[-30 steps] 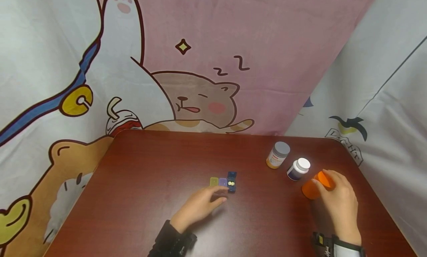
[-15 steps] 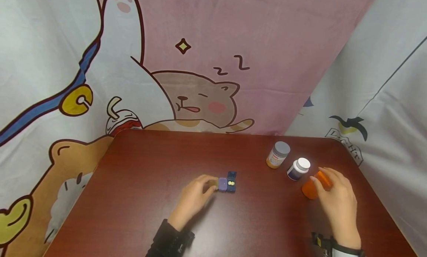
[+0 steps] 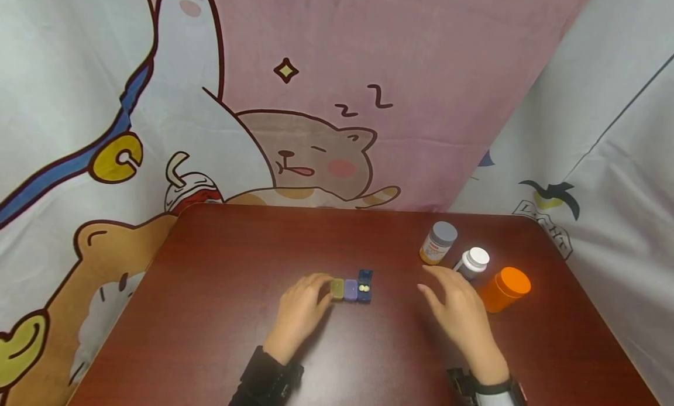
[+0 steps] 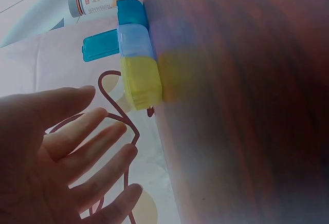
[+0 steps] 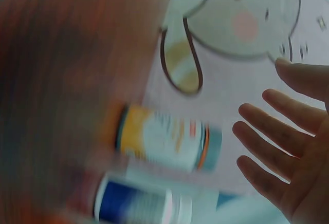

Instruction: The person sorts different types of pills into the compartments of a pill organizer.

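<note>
On the dark red surface (image 3: 221, 289), the left hand (image 3: 301, 310) lies flat with its fingers stretched out loose, fingertips right at the yellow end of a little pill box (image 3: 351, 289). From the left wrist view the fingers (image 4: 77, 147) are spread and holding nothing, with the yellow box just beyond them. That pill box is a short row of yellow, purple and dark blue compartments; the blue one is flipped open with two pale pills (image 3: 363, 288) inside. Over to the right, the right hand (image 3: 459, 313) hovers with fingers relaxed and apart, empty. Just past it stand a white-capped bottle (image 3: 471, 263), a grey-capped bottle (image 3: 438, 243) and an orange bottle (image 3: 504, 289), grouped close together.
</note>
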`<state>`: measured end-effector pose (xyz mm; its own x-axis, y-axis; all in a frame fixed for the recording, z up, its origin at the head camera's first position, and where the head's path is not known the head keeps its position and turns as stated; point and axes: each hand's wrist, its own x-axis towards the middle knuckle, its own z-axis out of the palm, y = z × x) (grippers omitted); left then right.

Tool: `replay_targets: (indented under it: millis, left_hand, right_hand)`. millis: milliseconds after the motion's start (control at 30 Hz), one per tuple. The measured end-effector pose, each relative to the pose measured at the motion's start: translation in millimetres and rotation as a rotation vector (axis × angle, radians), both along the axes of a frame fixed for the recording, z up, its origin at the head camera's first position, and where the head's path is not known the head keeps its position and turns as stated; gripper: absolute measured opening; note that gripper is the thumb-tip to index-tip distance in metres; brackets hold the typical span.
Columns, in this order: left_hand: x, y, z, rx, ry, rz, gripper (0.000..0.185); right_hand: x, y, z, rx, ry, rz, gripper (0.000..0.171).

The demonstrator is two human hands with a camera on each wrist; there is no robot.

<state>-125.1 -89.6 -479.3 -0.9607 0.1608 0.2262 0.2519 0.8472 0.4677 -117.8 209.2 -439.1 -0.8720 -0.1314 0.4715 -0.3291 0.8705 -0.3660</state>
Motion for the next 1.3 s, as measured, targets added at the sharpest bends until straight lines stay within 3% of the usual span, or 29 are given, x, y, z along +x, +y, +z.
replay_targets:
  millis: [333,600,833,1300]
  left_hand:
    - [-0.4,1,-3.5,-0.044,0.018,-0.017,0.041]
    - [3.3,4,-5.3,-0.124,0.035,-0.139,0.044]
    - [9.7,8,0.1,-0.2,-0.026,-0.208,0.049]
    - [17.4,12,5.5,-0.213,-0.109,-0.247,0.06]
  right_hand:
    - [-5.0,-51,-16.1,0.092,-0.127,0.156,0.051]
    - [-16.4,-68,-26.4,0.066,-0.177,0.222,0.06]
    - [-25.1,-78,-30.4,0.071,-0.192,0.253,0.06]
    - [-1.8,-80,-27.9,0.194,-0.193,0.312,0.048]
